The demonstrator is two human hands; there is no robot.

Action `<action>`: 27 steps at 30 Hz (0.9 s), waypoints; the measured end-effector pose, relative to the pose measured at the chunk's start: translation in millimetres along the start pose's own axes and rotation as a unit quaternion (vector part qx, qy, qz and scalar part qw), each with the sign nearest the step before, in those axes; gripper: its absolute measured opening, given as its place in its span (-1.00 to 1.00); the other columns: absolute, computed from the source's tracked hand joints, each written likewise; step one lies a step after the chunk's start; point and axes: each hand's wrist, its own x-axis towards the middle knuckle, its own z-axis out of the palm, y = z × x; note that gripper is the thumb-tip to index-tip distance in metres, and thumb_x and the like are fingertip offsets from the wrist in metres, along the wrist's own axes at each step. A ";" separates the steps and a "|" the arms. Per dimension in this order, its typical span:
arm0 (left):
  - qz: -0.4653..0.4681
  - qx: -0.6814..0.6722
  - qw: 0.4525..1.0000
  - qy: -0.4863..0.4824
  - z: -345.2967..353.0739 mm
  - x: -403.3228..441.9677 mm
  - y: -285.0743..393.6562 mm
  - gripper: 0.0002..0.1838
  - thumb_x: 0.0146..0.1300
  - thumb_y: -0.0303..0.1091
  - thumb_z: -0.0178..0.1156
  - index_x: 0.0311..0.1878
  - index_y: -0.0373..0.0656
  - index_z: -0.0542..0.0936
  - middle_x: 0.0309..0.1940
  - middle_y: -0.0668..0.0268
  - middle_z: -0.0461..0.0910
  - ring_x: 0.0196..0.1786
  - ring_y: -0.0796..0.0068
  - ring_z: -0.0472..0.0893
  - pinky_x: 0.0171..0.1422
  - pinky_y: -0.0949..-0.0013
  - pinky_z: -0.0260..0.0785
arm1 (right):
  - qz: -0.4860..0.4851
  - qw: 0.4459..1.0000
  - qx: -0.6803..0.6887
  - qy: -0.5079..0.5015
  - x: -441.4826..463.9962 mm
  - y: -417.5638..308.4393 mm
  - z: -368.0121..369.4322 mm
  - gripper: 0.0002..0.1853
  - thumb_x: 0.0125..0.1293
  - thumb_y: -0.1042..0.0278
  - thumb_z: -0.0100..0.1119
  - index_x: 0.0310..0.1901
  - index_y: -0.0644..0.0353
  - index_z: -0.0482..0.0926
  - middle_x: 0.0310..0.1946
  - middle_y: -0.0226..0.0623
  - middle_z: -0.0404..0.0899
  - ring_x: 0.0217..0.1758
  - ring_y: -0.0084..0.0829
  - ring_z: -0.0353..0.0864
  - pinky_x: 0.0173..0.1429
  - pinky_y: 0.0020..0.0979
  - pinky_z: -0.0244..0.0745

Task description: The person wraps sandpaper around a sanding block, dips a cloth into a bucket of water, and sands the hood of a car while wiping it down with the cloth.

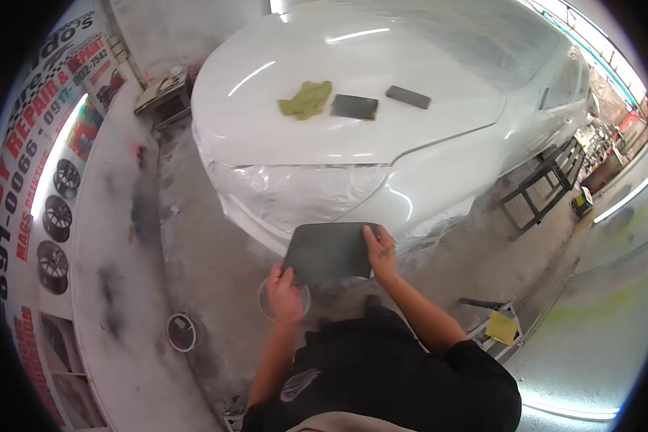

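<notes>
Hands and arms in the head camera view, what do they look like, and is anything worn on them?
The left hand and right hand are bare, with no gloves. The right one has a small dark marking on its back, too small to read. Both forearms are uncovered, below the short sleeves of a black shirt.

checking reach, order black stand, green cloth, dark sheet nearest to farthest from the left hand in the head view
1. Dark sheet: held in the left hand.
2. Green cloth: ahead, on the hood.
3. Black stand: far right, beside the car.
</notes>
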 end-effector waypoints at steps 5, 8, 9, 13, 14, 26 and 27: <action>0.072 0.179 0.981 -0.011 -0.7 8.3 -7.9 -0.67 0.59 -0.35 0.15 0.28 -0.31 0.56 0.02 0.30 0.68 0.02 0.56 0.62 0.10 0.41 0.49 | -0.056 0.993 -0.068 0.080 -25.7 20.9 -1.4 -0.70 0.62 0.19 0.19 0.05 0.31 0.60 -0.28 -0.43 0.64 -0.23 -0.60 0.50 -0.11 -0.45 0.44; 0.152 0.253 0.955 -0.027 9.1 6.4 1.5 -0.67 0.60 -0.33 0.15 0.27 -0.34 0.58 -0.02 0.32 0.68 -0.01 0.59 0.58 0.12 0.46 0.42 | -0.122 0.991 -0.023 0.043 -36.7 -29.5 4.1 -0.69 0.64 0.19 0.16 0.05 0.33 0.63 -0.25 -0.40 0.68 -0.19 -0.59 0.53 -0.07 -0.43 0.46; 0.170 0.269 0.948 -0.023 12.7 6.1 6.7 -0.67 0.60 -0.33 0.14 0.26 -0.35 0.58 -0.04 0.33 0.68 -0.02 0.60 0.57 0.12 0.48 0.41 | -0.127 0.991 -0.029 0.024 -37.1 -42.3 4.8 -0.69 0.64 0.20 0.16 0.05 0.33 0.63 -0.24 -0.40 0.68 -0.18 -0.60 0.53 -0.05 -0.43 0.47; 0.129 0.224 0.966 -0.016 -12.5 32.3 -1.5 -0.78 0.58 -0.40 0.13 0.12 -0.30 0.63 -0.12 0.38 0.69 -0.09 0.66 0.56 0.07 0.51 0.39 | -0.126 0.989 -0.043 -0.063 -36.0 -70.7 3.2 -0.73 0.61 0.26 0.18 0.03 0.35 0.65 -0.25 -0.41 0.70 -0.18 -0.61 0.54 -0.01 -0.46 0.48; 0.099 0.194 0.976 -0.028 -23.3 39.5 -4.5 -0.81 0.57 -0.43 0.12 0.09 -0.28 0.64 -0.11 0.38 0.69 -0.07 0.64 0.57 0.10 0.50 0.40 | -0.120 0.988 -0.047 -0.089 -36.1 -74.8 1.6 -0.74 0.60 0.28 0.19 0.03 0.35 0.64 -0.25 -0.40 0.70 -0.19 -0.62 0.54 -0.01 -0.47 0.48; -0.056 -0.057 0.994 -0.072 -1.8 19.4 25.1 -0.80 0.54 -0.39 0.07 0.02 -0.22 0.65 -0.10 0.31 0.71 -0.04 0.55 0.66 0.11 0.44 0.49 | -0.134 0.976 -0.012 -0.171 -56.2 -105.1 30.6 -0.80 0.56 0.32 0.23 -0.11 0.32 0.65 -0.35 -0.41 0.66 -0.26 -0.62 0.52 -0.13 -0.46 0.48; -0.069 -0.045 0.993 -0.085 2.8 13.1 29.7 -0.79 0.55 -0.37 0.09 0.03 -0.23 0.65 -0.09 0.31 0.71 -0.05 0.57 0.66 0.10 0.46 0.49 | -0.139 0.973 -0.026 -0.182 -58.9 -109.5 37.2 -0.80 0.55 0.32 0.24 -0.11 0.32 0.65 -0.36 -0.37 0.66 -0.26 -0.61 0.52 -0.13 -0.45 0.48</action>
